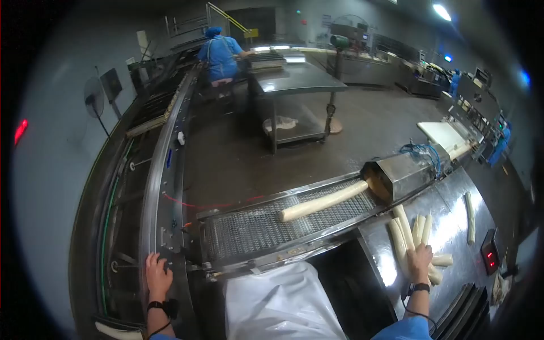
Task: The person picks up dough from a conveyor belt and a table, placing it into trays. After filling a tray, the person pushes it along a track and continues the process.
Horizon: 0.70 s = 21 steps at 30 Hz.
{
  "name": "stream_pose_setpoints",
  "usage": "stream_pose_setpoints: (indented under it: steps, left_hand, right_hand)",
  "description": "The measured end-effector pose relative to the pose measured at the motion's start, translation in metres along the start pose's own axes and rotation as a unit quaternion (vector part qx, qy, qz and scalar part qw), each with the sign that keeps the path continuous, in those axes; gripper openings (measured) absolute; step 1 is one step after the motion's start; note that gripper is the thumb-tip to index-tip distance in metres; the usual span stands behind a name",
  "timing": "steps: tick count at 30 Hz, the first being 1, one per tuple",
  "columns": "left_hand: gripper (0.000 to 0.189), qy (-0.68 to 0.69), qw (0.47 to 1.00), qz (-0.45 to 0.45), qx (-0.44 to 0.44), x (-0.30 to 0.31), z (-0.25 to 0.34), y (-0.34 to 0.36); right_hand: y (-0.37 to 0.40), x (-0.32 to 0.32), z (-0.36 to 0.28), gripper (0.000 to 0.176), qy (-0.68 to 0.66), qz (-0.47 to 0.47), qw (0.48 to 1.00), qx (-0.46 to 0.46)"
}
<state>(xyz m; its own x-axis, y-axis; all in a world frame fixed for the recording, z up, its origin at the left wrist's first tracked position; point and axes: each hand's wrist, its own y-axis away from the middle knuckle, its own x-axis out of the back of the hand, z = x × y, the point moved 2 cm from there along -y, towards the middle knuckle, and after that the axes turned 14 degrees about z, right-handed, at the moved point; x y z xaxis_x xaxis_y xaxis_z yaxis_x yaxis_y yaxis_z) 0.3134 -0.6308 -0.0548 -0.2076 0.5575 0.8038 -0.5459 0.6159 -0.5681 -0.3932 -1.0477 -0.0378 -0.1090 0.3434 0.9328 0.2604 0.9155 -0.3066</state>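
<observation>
My left hand rests on the metal rail of the conveyor at the left, fingers apart and holding nothing. At the right, my right hand is over a group of pale dough rolls on the steel table; its fingertips touch them, and whether it grips one is hidden. One long dough roll lies on the mesh conveyor between my hands, its far end at the metal housing. Another thin roll lies apart on the table's right side.
A person in blue is at the far end of the left conveyor. Behind the mesh conveyor stands a steel table. A display with red digits and dark trays are at the lower right. Other people in blue are far right.
</observation>
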Motion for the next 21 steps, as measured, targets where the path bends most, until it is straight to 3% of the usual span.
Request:
stream_pose_setpoints:
  steps: [1, 2, 3, 5, 6, 9, 15, 17, 18, 20, 21]
  left_hand:
    - [0.029, 0.014, 1.000, 0.005, -0.002, -0.001, 0.001, -0.004]
    - [0.028, 0.023, 1.000, 0.011, 0.004, 0.000, 0.003, -0.008]
    - [0.028, 0.025, 1.000, 0.012, 0.005, -0.002, 0.002, -0.010]
    - [0.027, 0.020, 0.999, 0.010, 0.026, -0.005, 0.001, -0.014]
    - [0.027, 0.022, 0.999, 0.011, 0.025, -0.005, 0.002, -0.016]
    - [0.026, 0.017, 0.999, 0.014, 0.035, -0.004, 0.003, -0.016]
    - [0.025, 0.019, 0.997, 0.067, 0.039, -0.019, 0.007, -0.008]
    - [0.027, 0.041, 0.983, 0.146, 0.099, -0.044, 0.008, -0.002]
    - [0.034, 0.105, 0.980, 0.090, 0.146, -0.052, 0.017, -0.006]
    - [0.042, 0.197, 0.966, 0.079, 0.145, -0.065, 0.064, -0.019]
    - [0.048, 0.190, 0.976, 0.051, 0.089, -0.072, 0.086, -0.026]
  right_hand:
    - [0.005, -0.003, 0.000, 0.054, 0.012, 0.027, 1.000, -0.006]
    - [0.009, -0.006, 0.000, 0.072, 0.044, -0.022, 0.999, -0.002]
    - [0.018, -0.008, 0.000, 0.072, 0.044, -0.020, 0.999, -0.001]
    - [0.039, -0.012, -0.003, 0.089, 0.022, 0.035, 0.999, 0.025]
    - [0.046, 0.011, -0.023, 0.104, 0.022, -0.060, 0.998, 0.005]
    - [0.067, 0.040, -0.050, 0.104, 0.068, -0.082, 0.994, 0.039]
    - [0.040, 0.030, -0.039, 0.100, 0.095, -0.091, 0.991, 0.027]
    - [0.027, 0.017, -0.028, 0.097, 0.101, -0.082, 0.991, -0.015]
    - [0.025, 0.022, -0.031, 0.094, 0.083, -0.075, 0.993, -0.029]
    - [0.015, 0.019, -0.033, 0.094, 0.078, -0.069, 0.993, -0.046]
    - [0.012, 0.016, -0.030, 0.094, 0.077, -0.063, 0.993, -0.064]
